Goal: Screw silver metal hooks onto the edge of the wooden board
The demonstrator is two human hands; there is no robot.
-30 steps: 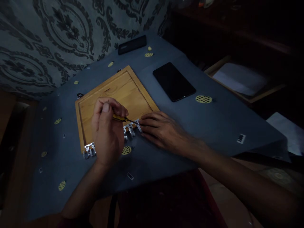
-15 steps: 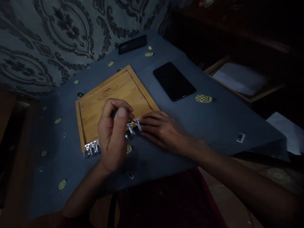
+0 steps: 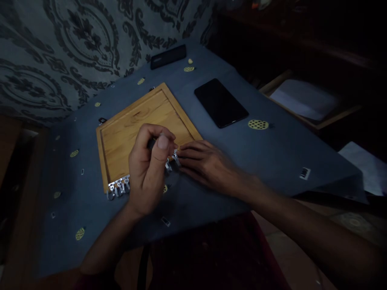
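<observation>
A wooden board (image 3: 130,137) with a raised rim lies on the cloth-covered table. Along its near edge runs a metal hook rail (image 3: 118,185) with several silver hooks, partly hidden behind my left hand. My left hand (image 3: 148,173) is closed around a screwdriver (image 3: 151,144); only a dark piece of its handle shows, and the tip is hidden behind my fingers. It is held over the right part of the rail. My right hand (image 3: 208,163) lies with fingers stretched out over the board's near right corner, fingertips touching the rail's end beside a hook.
A black phone (image 3: 222,102) lies right of the board, and a dark phone case (image 3: 168,56) near the wall. A small pale object (image 3: 190,61) is beside the case. Black hangers (image 3: 102,121) stick out at the board's far edge. An open drawer (image 3: 305,98) with papers is at right.
My left hand has shifted slightly right and up along the rail with the screwdriver, whose shaft is now covered. My right hand stays in place.
</observation>
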